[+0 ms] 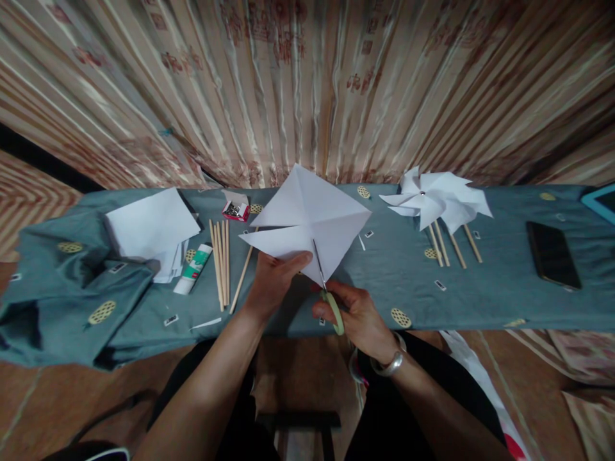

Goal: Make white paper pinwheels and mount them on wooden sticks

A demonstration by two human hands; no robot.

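Observation:
A creased square of white paper (331, 221) is held up cornerwise over the table, with one slit open at its left corner. My left hand (273, 282) pinches its lower left edge, thumb on top. Closed around the handles of green-handled scissors (335, 314), my right hand (355, 314) has the blades at the paper's near corner, lying along the crease toward the centre. Part of the lower blade is hidden by the paper. Wooden sticks (221, 262) lie left of my left hand, one of them apart from the bundle.
A glue tube (193, 269), a small box of metal pins (235, 208) and stacked white paper (154, 224) lie on the left. Finished paper pinwheels (432, 198) on sticks, a black phone (553, 255) and a blue-edged object (600, 202) are on the right. A curtain (307, 83) hangs behind the cloth-covered table (509, 301).

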